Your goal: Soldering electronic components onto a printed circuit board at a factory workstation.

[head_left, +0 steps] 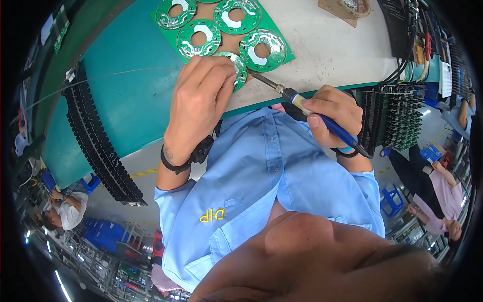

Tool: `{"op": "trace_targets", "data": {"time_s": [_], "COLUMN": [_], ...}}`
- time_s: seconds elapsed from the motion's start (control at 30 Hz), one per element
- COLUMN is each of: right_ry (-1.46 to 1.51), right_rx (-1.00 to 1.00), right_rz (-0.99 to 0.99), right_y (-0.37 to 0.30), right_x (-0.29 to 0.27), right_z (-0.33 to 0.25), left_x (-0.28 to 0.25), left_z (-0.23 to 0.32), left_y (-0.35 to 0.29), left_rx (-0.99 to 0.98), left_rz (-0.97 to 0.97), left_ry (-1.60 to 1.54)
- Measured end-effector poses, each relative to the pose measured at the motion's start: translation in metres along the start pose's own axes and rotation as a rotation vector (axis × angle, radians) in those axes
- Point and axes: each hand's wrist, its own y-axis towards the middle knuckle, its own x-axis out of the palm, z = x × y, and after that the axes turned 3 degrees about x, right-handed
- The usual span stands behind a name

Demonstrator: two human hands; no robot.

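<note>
A soldering iron [298, 101] with a metal shaft and a blue cord end is gripped in my right hand [333, 113]. Its tip points left, at the edge of the nearest round green circuit board [241, 79]. My left hand [198, 95] is closed over that board, fingertips pinched together and covering part of it. A thin solder wire [136, 71] runs in from the left to this hand; its end is hidden by the fingers. Beyond lie several more ring-shaped boards [199, 39] with white patches and central holes, set in a green panel [288, 54].
A black slotted strip [95, 136] lies over the table's left side. At the far right edge are a brown tray [347, 10], cables [401, 70] and a rack of upright green boards [402, 118]. Other people [68, 210] are in the background on both sides.
</note>
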Motion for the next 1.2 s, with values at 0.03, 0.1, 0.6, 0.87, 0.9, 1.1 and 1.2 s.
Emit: {"op": "trace_targets", "data": {"time_s": [0.03, 0.1, 0.6, 0.87, 0.9, 1.1, 1.2], "right_ry": [-0.015, -0.010, -0.049, 0.035, 0.031, -0.001, -0.012], "right_rx": [-0.010, -0.004, -0.006, 0.114, 0.104, 0.111, 0.118], "right_rz": [-0.004, 0.009, 0.078, 0.008, 0.003, -0.028, -0.033], "right_y": [0.001, 0.002, 0.010, 0.012, 0.013, 0.019, 0.020], "right_x": [-0.001, -0.004, -0.017, -0.020, -0.019, -0.013, -0.009], "right_z": [0.000, -0.002, 0.002, 0.005, 0.005, 0.002, 0.002], "left_x": [0.000, -0.002, -0.023, -0.017, -0.016, -0.009, -0.007], "left_z": [0.000, 0.000, -0.014, -0.017, -0.018, -0.021, -0.021], "left_y": [0.000, 0.001, 0.033, 0.031, 0.031, 0.029, 0.028], "left_rx": [0.000, 0.001, 0.073, 0.114, 0.112, 0.125, 0.123], "left_rz": [0.002, 0.002, -0.139, -0.113, -0.111, -0.078, -0.072], "left_ry": [0.000, 0.001, -0.005, 0.047, 0.047, 0.030, 0.031]}}
